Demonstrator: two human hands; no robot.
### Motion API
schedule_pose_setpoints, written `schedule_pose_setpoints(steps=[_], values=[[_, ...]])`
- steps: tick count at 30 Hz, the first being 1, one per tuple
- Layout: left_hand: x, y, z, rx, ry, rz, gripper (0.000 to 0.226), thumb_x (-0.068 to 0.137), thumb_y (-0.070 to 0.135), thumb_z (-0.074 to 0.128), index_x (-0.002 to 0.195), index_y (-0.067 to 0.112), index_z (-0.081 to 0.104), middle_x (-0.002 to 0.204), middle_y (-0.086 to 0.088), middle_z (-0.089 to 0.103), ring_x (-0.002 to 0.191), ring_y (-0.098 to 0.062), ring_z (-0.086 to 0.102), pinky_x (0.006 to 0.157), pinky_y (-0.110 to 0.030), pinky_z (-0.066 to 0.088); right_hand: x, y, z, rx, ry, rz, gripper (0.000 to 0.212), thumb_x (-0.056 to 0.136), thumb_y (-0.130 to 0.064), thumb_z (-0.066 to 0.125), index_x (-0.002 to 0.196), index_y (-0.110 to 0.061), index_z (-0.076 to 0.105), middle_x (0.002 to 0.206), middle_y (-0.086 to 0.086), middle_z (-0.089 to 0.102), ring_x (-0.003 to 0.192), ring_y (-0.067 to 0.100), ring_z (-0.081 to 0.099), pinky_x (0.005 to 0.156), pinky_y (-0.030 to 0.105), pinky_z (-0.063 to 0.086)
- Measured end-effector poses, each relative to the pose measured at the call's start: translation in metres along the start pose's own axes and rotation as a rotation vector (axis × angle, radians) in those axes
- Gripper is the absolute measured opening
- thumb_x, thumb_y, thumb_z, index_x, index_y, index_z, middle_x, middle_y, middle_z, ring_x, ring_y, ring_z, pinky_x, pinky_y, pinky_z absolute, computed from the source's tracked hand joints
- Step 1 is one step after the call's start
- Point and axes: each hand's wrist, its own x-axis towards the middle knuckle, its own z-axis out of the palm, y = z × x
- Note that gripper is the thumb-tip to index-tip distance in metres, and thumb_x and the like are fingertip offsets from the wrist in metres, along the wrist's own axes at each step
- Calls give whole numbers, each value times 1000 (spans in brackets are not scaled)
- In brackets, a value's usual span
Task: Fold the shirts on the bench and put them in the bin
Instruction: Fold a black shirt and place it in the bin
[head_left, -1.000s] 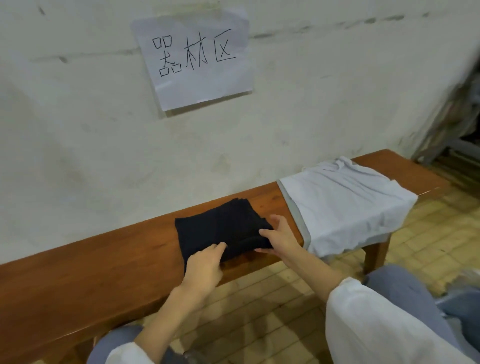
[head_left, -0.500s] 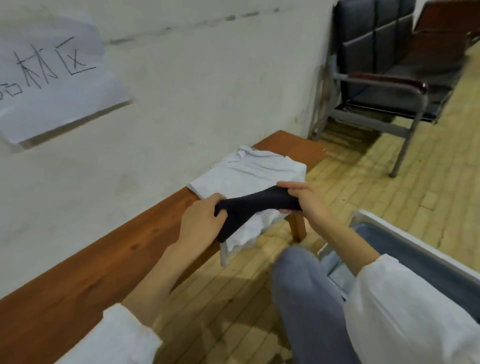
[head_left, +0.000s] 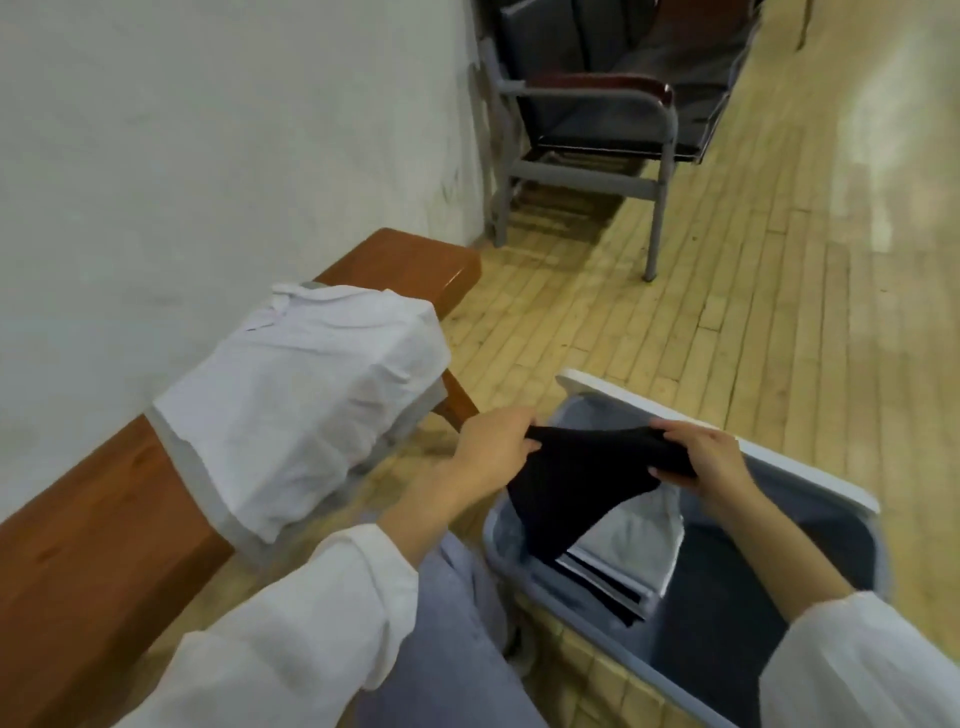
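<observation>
The black shirt (head_left: 571, 483) was held over the bin (head_left: 810, 479), one end gripped by the curled left hand (head_left: 493, 447), the other pinched by the right hand (head_left: 706, 460); folded clothes (head_left: 634, 540) inside were partly hidden beneath it. A white shirt (head_left: 301, 410) was draped on the bench (head_left: 93, 561); the bin's near side was cut off.

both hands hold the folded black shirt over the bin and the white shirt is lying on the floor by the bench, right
Not quite. The head view shows the white shirt draped on the bench, not lying on the floor. The rest holds: the left hand and the right hand both grip the folded black shirt over the bin.
</observation>
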Motion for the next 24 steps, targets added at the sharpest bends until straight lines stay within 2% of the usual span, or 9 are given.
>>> schedule_pose_setpoints(steps=[2,5,10,14,16,18,20,22,24], values=[[23,17,24,42,-71,42,18,94,27,54,105,13,56,101,-7,64,93,-25,59,66,-32,40,16,11,-28,-10,36,45,25,92,2,47,93,-6,71,97,6,61,88,21,56,50,26,58],[47,23,49,155,-139,79,19,92,30,57,104,15,58,99,-6,64,93,-24,59,73,-34,45,37,32,-47,1,71,102,25,92,1,48,95,-4,72,103,7,61,99,26,55,55,30,59],[103,38,83,280,-113,172,20,94,31,54,105,15,53,101,-5,61,94,-25,56,76,-38,46,78,41,-67,59,130,147,25,95,-2,47,95,-6,71,97,1,58,94,21,53,56,29,59],[149,43,94,316,-64,269,22,93,29,54,111,16,51,114,-4,56,106,-23,50,84,-34,35,107,39,-72,117,180,119,26,95,-3,45,99,-6,71,96,-1,56,90,19,54,61,29,59],[160,46,93,331,-91,310,21,91,24,53,110,15,50,112,-4,54,104,-23,49,81,-33,32,113,47,-74,119,201,65,26,94,-3,45,100,-7,71,98,-1,59,91,18,56,63,28,59],[168,45,96,374,-103,349,22,85,18,53,106,14,49,110,-5,53,102,-23,49,74,-31,29,121,62,-75,75,211,-9,29,94,-3,45,96,-11,73,100,-5,64,94,14,58,73,29,57],[167,39,106,453,-100,371,28,81,18,54,108,13,48,110,-5,52,105,-24,48,73,-31,27,124,85,-71,-16,203,-70,32,93,-3,47,92,-18,75,100,-11,67,94,6,59,81,21,50],[159,30,126,512,-149,331,32,82,17,55,112,13,46,113,-5,51,106,-25,48,74,-32,27,122,114,-67,-73,168,-75,34,92,0,48,89,-22,74,98,-11,68,92,1,59,77,11,47],[151,17,158,537,-273,282,36,83,10,55,117,11,44,117,-9,49,107,-28,48,79,-34,31,127,154,-62,-171,125,-22,36,91,4,49,87,-22,73,98,-4,69,95,7,61,77,10,47]])
